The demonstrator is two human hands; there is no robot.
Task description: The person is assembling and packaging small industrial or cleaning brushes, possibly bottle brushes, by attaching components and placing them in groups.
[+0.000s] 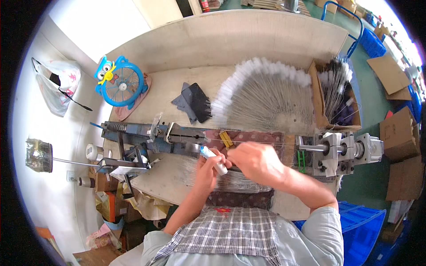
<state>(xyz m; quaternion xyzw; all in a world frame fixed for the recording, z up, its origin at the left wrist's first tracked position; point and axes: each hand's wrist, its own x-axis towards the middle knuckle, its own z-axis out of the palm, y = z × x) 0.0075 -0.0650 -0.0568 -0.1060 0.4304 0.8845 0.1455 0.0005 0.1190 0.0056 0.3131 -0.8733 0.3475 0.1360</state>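
Note:
My left hand (205,174) is wrapped round a white cylinder with a blue end (220,168), tilted with the blue end up and to the left. Close beside it, my right hand (259,160) has its fingers curled together; what they hold, if anything, is hidden. Both hands are over a bundle of thin wires (244,182) lying along the table's near side. Just beyond them a yellow block (226,138) rests on a dark spotted cloth (266,137). A thin wire runs along the bench machine (186,134), toward the metal shaft (311,147) at the right.
A wide fan of white-tipped wire brushes (270,95) covers the back of the table. Right of it stands a cardboard box (320,106) of more brushes. Dark grey cloths (195,103) and a blue cartoon fan (122,84) sit at back left. A blue crate (361,226) is at lower right.

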